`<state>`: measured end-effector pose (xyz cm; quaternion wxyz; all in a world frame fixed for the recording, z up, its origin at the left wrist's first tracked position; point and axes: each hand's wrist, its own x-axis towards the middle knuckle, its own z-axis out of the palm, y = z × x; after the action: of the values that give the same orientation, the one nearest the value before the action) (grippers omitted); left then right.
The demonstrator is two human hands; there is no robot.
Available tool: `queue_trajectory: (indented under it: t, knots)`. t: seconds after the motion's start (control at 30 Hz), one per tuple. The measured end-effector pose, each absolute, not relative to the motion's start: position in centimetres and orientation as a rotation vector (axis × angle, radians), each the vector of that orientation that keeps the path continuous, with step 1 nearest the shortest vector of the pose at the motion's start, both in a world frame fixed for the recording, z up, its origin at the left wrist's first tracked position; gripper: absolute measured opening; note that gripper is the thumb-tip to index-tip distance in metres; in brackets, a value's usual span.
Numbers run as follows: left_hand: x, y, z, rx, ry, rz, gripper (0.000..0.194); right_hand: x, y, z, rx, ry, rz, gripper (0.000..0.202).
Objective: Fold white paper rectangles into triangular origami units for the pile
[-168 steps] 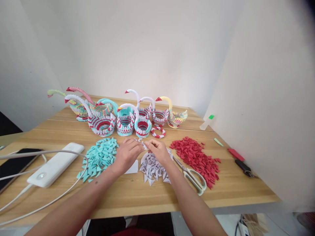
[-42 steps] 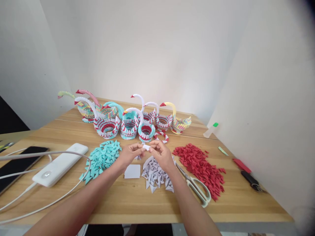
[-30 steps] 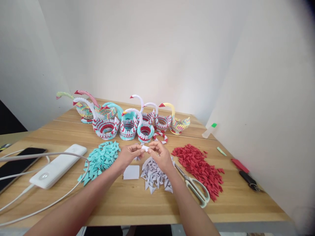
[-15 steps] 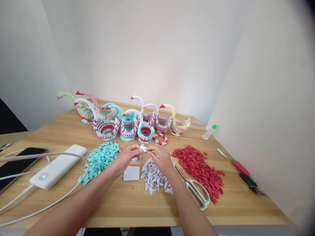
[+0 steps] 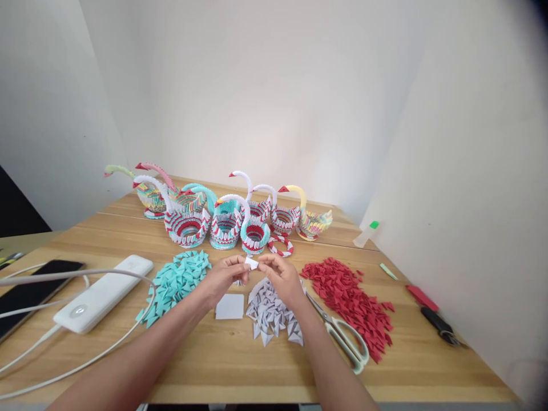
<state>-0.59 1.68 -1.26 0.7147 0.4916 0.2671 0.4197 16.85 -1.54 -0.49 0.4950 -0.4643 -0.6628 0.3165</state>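
A small white piece of folded paper point(image 5: 251, 263) is pinched between both hands over the middle of the table. My left hand point(image 5: 229, 274) grips its left end, and my right hand point(image 5: 281, 277) has fingertips closed on its right end. Below my left hand lies a stack of white paper rectangles point(image 5: 230, 307). Under and beside my right hand spreads a heap of white-grey folded paper triangles point(image 5: 272, 308). Turquoise folded triangles point(image 5: 180, 279) are piled to the left, red ones point(image 5: 346, 297) to the right.
Several folded-paper swans point(image 5: 188, 228) stand in rows at the back, with a red and white paper ring point(image 5: 281, 246) before them. Scissors point(image 5: 342, 337) lie by the red pile. At left are a white power bank point(image 5: 103, 294), cables and a black phone point(image 5: 38, 291). A black-handled cutter point(image 5: 439, 325) lies far right.
The white paper piece between my fingers has turned and now looks more pointed. My hands stay nearly in place; the whole view has shifted slightly.
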Motion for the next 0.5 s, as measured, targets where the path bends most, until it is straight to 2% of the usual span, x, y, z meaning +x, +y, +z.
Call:
queue_trajectory:
  t: [0.13,0.37,0.5]
  knots:
    - [-0.56,1.71,-1.50,1.126,0.622,0.926,0.022,16.68,-1.41,-0.85,-1.098,-1.552,0.871,0.014]
    - [-0.43,1.86,-1.63,1.292,0.720,0.939,0.027,16.54,-1.40,-0.70,-1.147,-1.589,0.763,0.007]
    - [-0.41,1.81,-1.50,1.241,0.686,0.939,0.026,16.93,-1.44,-0.56,-1.147,-1.600,0.756,0.011]
